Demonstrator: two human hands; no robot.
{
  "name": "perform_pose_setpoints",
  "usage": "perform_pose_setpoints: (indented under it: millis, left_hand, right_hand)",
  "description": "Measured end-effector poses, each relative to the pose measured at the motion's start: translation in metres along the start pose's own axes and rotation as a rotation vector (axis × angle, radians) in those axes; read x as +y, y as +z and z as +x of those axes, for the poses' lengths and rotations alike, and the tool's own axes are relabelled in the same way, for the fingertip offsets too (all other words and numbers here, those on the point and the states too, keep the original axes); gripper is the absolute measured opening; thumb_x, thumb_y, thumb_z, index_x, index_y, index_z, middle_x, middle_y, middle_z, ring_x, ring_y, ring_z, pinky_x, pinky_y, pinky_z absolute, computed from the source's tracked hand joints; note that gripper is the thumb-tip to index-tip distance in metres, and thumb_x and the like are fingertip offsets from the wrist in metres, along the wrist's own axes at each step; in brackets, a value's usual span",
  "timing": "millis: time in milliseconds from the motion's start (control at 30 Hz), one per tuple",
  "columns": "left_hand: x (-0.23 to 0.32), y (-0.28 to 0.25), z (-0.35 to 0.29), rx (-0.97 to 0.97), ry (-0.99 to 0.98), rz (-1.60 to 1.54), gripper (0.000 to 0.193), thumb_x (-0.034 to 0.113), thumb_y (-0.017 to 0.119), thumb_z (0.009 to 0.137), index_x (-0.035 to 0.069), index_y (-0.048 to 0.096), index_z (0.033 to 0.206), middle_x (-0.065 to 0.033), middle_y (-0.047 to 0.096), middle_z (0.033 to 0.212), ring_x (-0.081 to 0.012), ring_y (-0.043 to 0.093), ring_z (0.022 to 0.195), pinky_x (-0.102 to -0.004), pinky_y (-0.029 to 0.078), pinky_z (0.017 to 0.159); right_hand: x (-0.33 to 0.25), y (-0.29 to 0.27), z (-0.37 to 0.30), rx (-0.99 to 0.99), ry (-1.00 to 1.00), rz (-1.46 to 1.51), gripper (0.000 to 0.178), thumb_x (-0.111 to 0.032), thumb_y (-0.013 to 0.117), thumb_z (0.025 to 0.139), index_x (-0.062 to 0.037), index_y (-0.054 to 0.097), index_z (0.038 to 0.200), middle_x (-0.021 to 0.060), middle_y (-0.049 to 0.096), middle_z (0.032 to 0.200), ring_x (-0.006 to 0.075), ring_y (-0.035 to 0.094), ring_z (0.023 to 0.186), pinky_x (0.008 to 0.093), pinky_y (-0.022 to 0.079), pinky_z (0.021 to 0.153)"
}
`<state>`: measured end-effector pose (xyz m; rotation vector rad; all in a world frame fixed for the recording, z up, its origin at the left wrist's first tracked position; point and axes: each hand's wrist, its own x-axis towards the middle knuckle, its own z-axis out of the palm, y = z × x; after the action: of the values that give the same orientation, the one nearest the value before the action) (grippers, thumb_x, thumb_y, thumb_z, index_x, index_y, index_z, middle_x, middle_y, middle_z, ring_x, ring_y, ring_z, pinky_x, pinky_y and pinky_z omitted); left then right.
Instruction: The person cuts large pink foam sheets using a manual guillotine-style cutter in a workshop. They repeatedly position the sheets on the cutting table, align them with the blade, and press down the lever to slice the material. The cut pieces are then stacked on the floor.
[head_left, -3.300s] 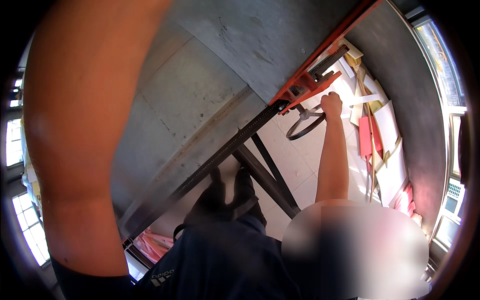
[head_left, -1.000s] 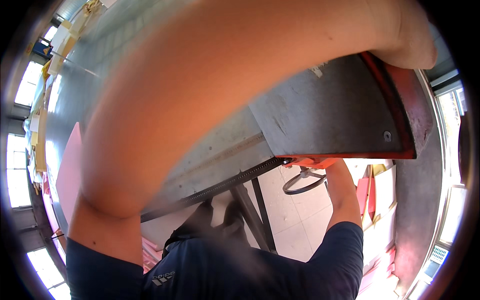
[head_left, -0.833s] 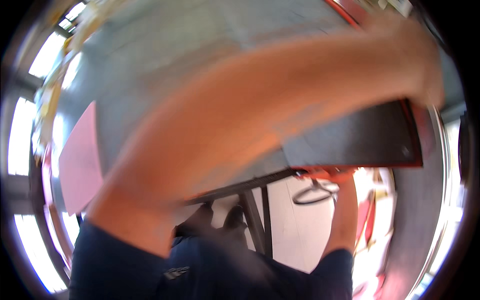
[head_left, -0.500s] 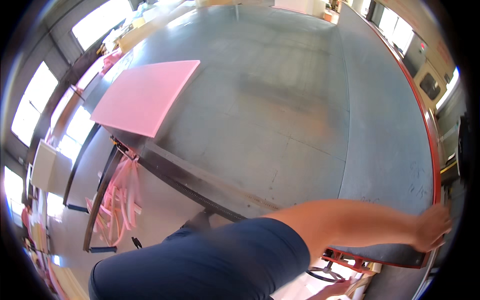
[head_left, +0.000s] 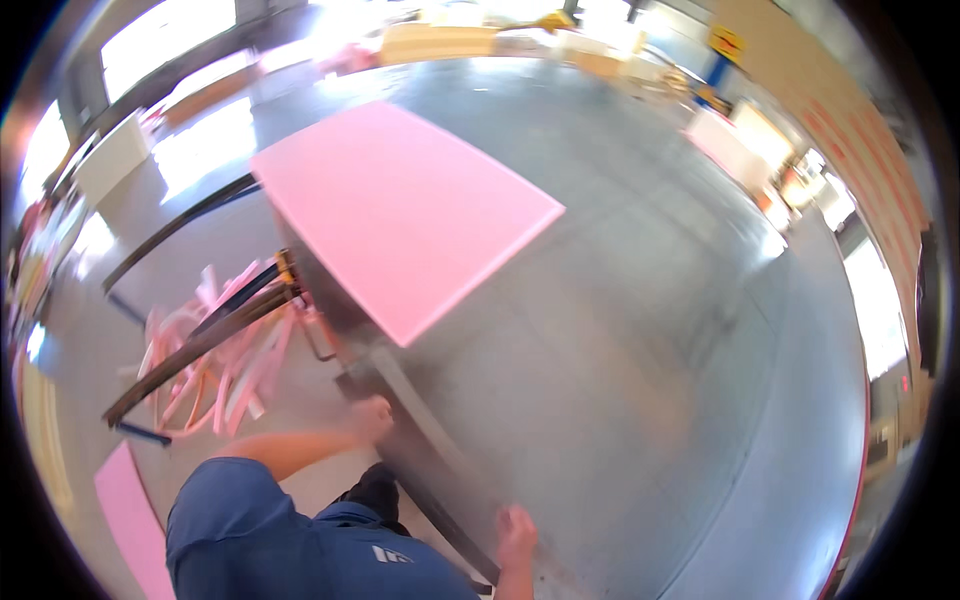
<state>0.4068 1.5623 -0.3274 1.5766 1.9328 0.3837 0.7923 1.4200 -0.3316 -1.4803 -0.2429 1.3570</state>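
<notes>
My left hand, smeared by motion, is in front of my body near the table's near edge; its fingers do not show clearly. Farther right, my right hand is over the near edge with its fingers curled in, and nothing shows in it. A flat pink foam board lies on the large grey tabletop, at its left side. Both hands are apart from the board, which has its nearest corner beyond my left hand.
Dark curved metal arms jut from the table's left end. Pink foam strips are heaped on the floor beneath them. Another pink panel stands at lower left. A red-edged raised side runs along the right.
The view has swung left, bringing the pink board nearer the middle. The arm that stretched to the table's right corner is drawn back, and both hands are now close to my body.
</notes>
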Motion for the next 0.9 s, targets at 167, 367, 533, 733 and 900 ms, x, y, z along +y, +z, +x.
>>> perform_pose_setpoints:
  millis: [167, 367, 533, 733, 900]
  left_hand:
    - [-0.112, -0.085, 0.032, 0.575, -0.189, -0.206, 0.026, 0.02, 0.071, 0.084, 0.001, 0.063, 0.101, -0.0106, 0.07, 0.086, -0.0226, 0.069, 0.079, -0.0357, 0.054, 0.072]
    - [-0.227, -0.074, 0.027, 0.485, -0.422, -0.548, 0.024, 0.02, 0.069, 0.086, 0.0, 0.063, 0.097, -0.0084, 0.069, 0.088, -0.0169, 0.067, 0.077, -0.0314, 0.055, 0.07]
    - [-0.2, -0.099, 0.104, 0.386, -0.344, -1.347, 0.021, 0.025, 0.062, 0.091, 0.004, 0.064, 0.094, -0.0083, 0.068, 0.087, -0.0182, 0.066, 0.077, -0.0337, 0.056, 0.071]
    - [-0.16, -0.217, 0.307, 0.786, -0.287, -1.796, 0.059, 0.054, 0.05, 0.096, 0.01, 0.053, 0.135, -0.0098, 0.055, 0.137, -0.0292, 0.055, 0.12, -0.0474, 0.046, 0.101]
    - [-0.103, -0.159, 0.275, 0.148, -0.02, -1.635, 0.068, 0.047, 0.04, 0.1, -0.005, 0.035, 0.144, -0.0251, 0.047, 0.141, -0.0417, 0.048, 0.129, -0.0569, 0.043, 0.106]
  right_hand:
    - [0.028, 0.229, 0.191, -0.338, 0.133, -0.202, 0.026, -0.022, 0.067, 0.091, -0.003, 0.06, 0.108, 0.0088, 0.063, 0.095, 0.0207, 0.061, 0.084, 0.0371, 0.052, 0.08]
    - [0.016, 0.487, 0.231, -0.266, 0.325, -0.04, 0.04, -0.016, 0.071, 0.087, 0.001, 0.058, 0.12, 0.0141, 0.063, 0.111, 0.0289, 0.062, 0.099, 0.045, 0.053, 0.085]
    - [-0.105, 0.544, 0.164, -0.306, -0.017, -0.124, 0.047, -0.007, 0.072, 0.082, 0.0122, 0.056, 0.121, 0.0183, 0.064, 0.114, 0.0282, 0.064, 0.098, 0.0405, 0.055, 0.082]
    - [-0.292, 0.367, 0.126, -0.182, -0.237, -0.123, 0.045, -0.013, 0.076, 0.078, 0.0109, 0.063, 0.113, 0.0177, 0.069, 0.103, 0.0241, 0.067, 0.091, 0.0355, 0.054, 0.079]
    - [-0.308, 0.094, 0.06, 0.109, -0.219, -0.352, 0.045, -0.019, 0.077, 0.079, 0.0079, 0.064, 0.113, 0.0141, 0.07, 0.1, 0.0223, 0.068, 0.089, 0.0344, 0.054, 0.081]
